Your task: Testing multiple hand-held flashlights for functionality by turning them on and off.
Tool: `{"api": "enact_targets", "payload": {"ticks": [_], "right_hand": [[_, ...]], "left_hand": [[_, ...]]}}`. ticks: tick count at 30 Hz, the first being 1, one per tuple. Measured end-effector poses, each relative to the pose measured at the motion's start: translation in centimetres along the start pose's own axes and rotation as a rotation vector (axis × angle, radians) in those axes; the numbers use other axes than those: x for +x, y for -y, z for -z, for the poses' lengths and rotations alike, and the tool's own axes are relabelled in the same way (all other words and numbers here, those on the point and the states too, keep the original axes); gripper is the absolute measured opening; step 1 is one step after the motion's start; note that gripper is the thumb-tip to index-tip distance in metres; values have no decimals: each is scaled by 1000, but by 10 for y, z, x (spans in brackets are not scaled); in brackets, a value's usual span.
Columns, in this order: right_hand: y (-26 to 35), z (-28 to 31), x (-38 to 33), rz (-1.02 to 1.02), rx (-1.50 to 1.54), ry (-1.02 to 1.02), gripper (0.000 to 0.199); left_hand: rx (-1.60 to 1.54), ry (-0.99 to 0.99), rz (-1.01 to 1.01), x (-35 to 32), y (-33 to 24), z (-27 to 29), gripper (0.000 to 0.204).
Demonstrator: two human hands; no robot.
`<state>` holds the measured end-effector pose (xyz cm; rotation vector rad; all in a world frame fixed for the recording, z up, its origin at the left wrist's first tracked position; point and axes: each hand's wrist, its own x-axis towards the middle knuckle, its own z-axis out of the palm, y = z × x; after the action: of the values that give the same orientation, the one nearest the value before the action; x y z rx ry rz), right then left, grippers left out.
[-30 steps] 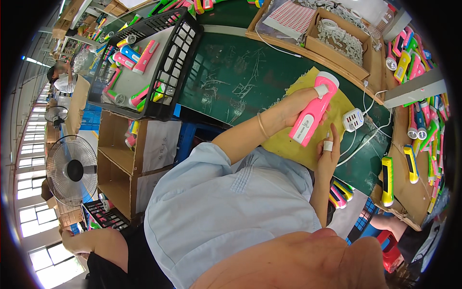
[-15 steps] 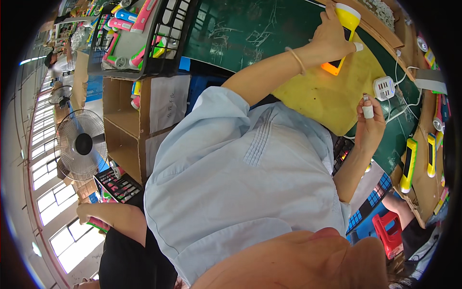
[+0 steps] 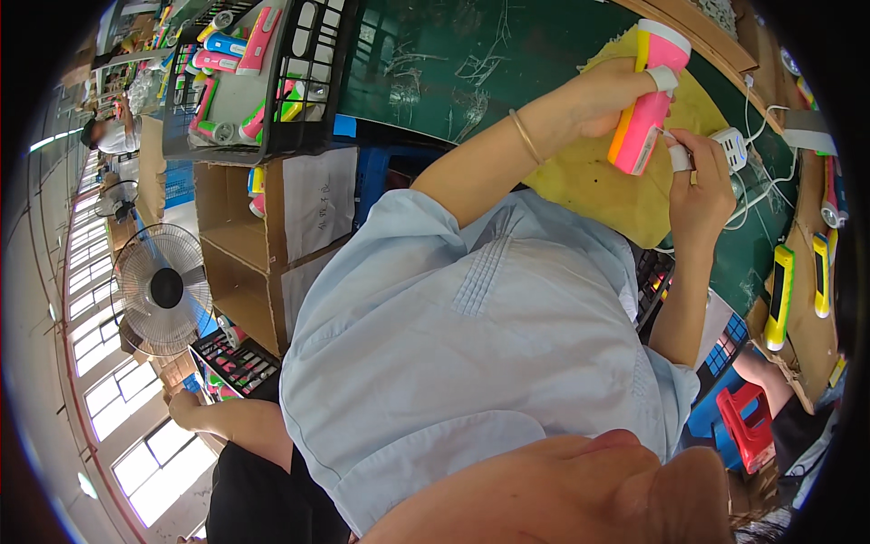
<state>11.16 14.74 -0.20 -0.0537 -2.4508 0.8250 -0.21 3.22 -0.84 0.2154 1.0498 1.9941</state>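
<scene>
My left hand (image 3: pixel 605 95) is closed round a flashlight (image 3: pixel 645 118) with a pink body, orange and yellow edging and a wide head. White wrapping (image 3: pixel 664 79) covers its thumb, and a bangle sits on the wrist. At the flashlight's tail end, my right hand (image 3: pixel 702 181) pinches what looks like a small plug (image 3: pixel 670 138) against the side; the fingers partly hide it. The right thumb carries white wrapping (image 3: pixel 680 158) too. Under both hands lies a yellow cloth (image 3: pixel 625 199) on the green tabletop (image 3: pixel 426 72).
Beside my right hand stands a white multi-port charger (image 3: pixel 730 150) with white cables (image 3: pixel 770 186). A black crate (image 3: pixel 317 82) of flashlights is at upper left, above a cardboard box (image 3: pixel 236 236). Yellow-green flashlights (image 3: pixel 779 299) lie at right. A co-worker's arm (image 3: pixel 227 422) shows lower left.
My left hand has turned the flashlight from its yellow face to its pink back and drawn it nearer. My right hand has moved up and left with the plug to the flashlight's tail.
</scene>
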Motion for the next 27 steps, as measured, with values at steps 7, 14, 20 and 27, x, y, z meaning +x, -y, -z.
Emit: {"api": "enact_targets", "payload": {"ticks": [7, 14, 20, 27], "right_hand": [[37, 43, 33, -39, 931, 665, 14], [33, 20, -19, 723, 219, 286, 31], [49, 5, -16, 259, 135, -2, 39], [31, -12, -8, -440, 751, 207, 31]], "left_hand": [[-6, 0, -186, -16, -9, -14, 36], [-463, 136, -122, -12, -8, -2, 52], [-499, 306, -296, -21, 3, -8, 64], [68, -54, -328, -34, -8, -8, 61]]}}
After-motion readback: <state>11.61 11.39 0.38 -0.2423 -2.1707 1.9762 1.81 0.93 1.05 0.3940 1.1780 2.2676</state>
